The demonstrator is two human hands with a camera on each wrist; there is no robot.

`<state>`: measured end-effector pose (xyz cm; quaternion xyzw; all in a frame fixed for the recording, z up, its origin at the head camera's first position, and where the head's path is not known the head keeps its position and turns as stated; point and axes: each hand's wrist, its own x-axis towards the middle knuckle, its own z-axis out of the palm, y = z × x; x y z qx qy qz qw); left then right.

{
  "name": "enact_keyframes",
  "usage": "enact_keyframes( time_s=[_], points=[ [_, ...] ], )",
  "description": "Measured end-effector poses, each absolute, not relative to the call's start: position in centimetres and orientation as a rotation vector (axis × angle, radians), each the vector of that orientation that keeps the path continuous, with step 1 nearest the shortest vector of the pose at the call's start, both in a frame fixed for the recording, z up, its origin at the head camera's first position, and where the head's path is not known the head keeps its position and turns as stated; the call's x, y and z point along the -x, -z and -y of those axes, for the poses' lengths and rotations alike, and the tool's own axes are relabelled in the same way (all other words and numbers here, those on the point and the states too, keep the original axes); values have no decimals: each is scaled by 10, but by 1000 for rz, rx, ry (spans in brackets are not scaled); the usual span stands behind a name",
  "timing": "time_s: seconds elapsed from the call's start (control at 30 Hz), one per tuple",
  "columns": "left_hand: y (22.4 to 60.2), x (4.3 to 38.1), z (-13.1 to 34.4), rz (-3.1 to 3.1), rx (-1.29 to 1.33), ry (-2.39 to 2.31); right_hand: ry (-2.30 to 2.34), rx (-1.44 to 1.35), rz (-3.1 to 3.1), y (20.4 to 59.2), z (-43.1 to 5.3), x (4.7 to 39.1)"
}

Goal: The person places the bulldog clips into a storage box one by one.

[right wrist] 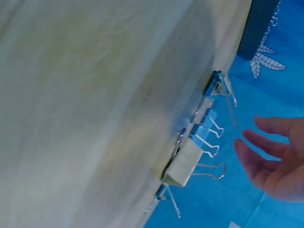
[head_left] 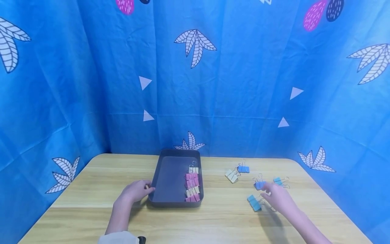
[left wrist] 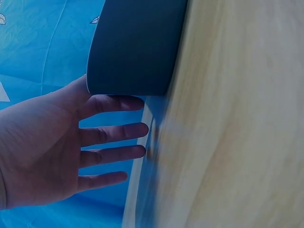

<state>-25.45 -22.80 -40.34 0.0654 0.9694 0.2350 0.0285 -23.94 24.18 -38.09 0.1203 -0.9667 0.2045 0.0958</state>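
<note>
A bare strip of table [head_left: 214,193] separated the tray [head_left: 175,204] from the loose clips [head_left: 260,185] and permitted passage between them. Within the tray, free room lay on the left; a row of clips [head_left: 192,183] obstructed the right side. The left hand [head_left: 135,190] blocked part of the tray's left edge. Several loose clips stood near the right hand [head_left: 278,197], wire handles projecting. The curtain [head_left: 243,101] limited travel beyond the table.

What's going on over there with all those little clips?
Someone is handling binder clips. Their left hand holds the edge of a dark tray, where pink and pale yellow clips sit along the right side. Their right hand hovers, empty, near five loose clips on the table.
</note>
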Motion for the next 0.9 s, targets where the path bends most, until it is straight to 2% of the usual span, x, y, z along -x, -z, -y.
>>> enact_keyframes(
  time_s=[0.4, 0.73, 0.9],
  points=[
    [404, 254, 228, -2995, -217, -722, -564, -301, 2949, 389, -243, 237],
    [402, 254, 229, -2991, -201, -729, -633, -336, 2909, 394, -250, 254],
    [401, 254, 229, -2991, -194, -732, -760, -267, 2941, 397, -248, 256]
  ],
)
